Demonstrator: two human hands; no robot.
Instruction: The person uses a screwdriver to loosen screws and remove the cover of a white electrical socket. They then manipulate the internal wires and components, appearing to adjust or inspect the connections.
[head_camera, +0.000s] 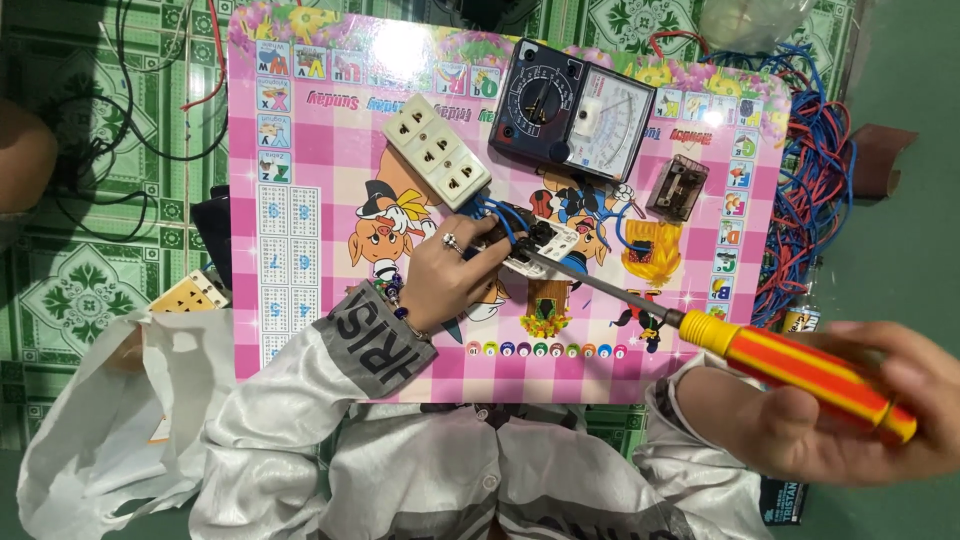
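Note:
My left hand pins a small white electrical switch part with blue wires onto the pink cartoon-printed table top. My right hand grips the orange and yellow striped handle of a screwdriver. Its dark shaft runs up-left and the tip meets the white part near my left fingers. A cream three-socket power strip lies just above my left hand, joined to the blue wires.
A black analog multimeter lies at the table's top centre. A small clear-cased relay sits right of it. Tangled red and blue wires pile off the right edge. A white plastic bag lies lower left on green patterned floor.

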